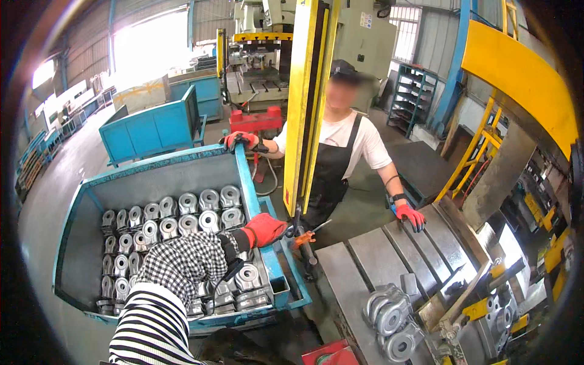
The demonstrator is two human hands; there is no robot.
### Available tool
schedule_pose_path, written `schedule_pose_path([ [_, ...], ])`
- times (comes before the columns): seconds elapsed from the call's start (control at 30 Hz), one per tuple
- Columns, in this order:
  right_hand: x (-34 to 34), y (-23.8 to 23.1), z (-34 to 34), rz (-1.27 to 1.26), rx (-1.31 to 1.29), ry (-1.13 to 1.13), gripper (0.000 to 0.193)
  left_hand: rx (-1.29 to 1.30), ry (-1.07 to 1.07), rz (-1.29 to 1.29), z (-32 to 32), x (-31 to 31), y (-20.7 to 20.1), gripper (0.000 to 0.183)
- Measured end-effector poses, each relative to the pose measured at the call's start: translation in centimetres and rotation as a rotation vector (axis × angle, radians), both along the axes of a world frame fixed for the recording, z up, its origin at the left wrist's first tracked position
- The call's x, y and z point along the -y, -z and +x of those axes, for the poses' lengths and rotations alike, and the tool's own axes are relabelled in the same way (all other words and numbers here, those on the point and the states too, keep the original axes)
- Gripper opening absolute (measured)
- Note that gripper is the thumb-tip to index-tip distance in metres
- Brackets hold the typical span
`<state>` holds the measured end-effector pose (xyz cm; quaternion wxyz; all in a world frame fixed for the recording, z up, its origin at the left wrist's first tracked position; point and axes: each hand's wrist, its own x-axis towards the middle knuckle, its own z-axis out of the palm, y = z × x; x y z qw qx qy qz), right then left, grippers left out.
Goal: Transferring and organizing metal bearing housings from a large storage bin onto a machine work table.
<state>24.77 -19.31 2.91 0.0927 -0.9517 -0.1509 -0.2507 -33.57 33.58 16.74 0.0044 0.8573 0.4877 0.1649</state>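
Observation:
My left hand [266, 230], in a red glove, reaches across to the right side of a blue metal bin [250, 182]. Its fingers are closed together over the bin's rim; their undersides are hidden. A checkered sleeve cover [182, 258] over a striped sleeve passes above the parts. Rows of grey ring-ended metal forgings [168, 227] fill much of the bin. My right hand is out of view. Several similar forgings [394, 319] lie on a slotted steel press table [350, 274] at right.
Across from me a person in a dark apron [331, 173] rests one gloved hand [242, 140] on the bin's corner, the other [410, 217] on the press table. A yellow upright post [299, 109] stands between bin and table. An orange-handled tool [303, 239] sits beside it.

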Motion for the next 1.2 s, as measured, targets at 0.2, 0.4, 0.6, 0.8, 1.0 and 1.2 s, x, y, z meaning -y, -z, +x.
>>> schedule_pose_path([
  [0.2,1.2,2.2,1.5,-0.062,0.015,0.035,0.056,0.049,0.034,0.029,-0.4,0.1,0.6,0.028],
  [0.4,2.4,3.6,3.4,-0.067,0.053,-0.054,0.053,-0.008,0.014,-0.009,-0.3,0.1,0.4,0.028],
  [0.6,2.4,4.6,3.3,-0.158,0.254,-0.072,0.047,-0.101,-0.004,-0.023,-0.4,-0.5,-0.3,0.026],
  [0.8,1.7,4.0,3.1,-0.315,0.238,-0.032,0.046,-0.043,0.022,-0.022,-0.8,-0.8,0.6,0.026],
  [1.0,2.1,3.8,3.1,-0.340,0.218,-0.034,0.046,-0.040,-0.020,-0.013,-0.6,-0.4,0.5,0.027],
  [1.2,1.7,3.5,2.8,-0.131,0.078,0.028,0.044,-0.002,-0.020,-0.002,-0.6,-0.1,0.3,0.029],
])
